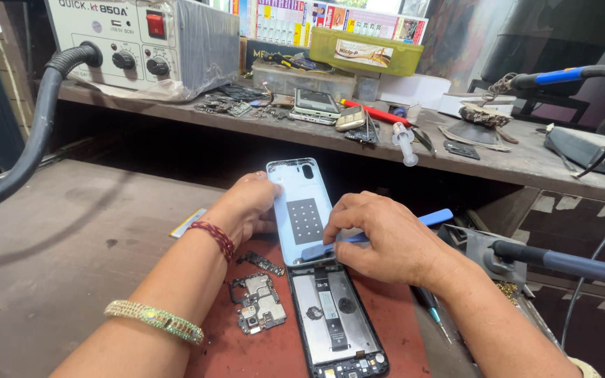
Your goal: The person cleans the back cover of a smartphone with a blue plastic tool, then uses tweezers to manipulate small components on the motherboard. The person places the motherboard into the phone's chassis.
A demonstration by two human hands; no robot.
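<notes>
while the left hand [246,206] grips the pale blue back cover [301,210] tilted up over the opened phone [337,318], right hand [383,241] clasping a blue pry tool [393,227] at its lower edge, circuit board [259,302] beside on red mat [393,315]

Syringe [405,145] and spare phone [316,103] on shelf [526,164]

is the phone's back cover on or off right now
Off: the light blue back cover is tilted up, and the phone body lies open with its insides showing.
</notes>
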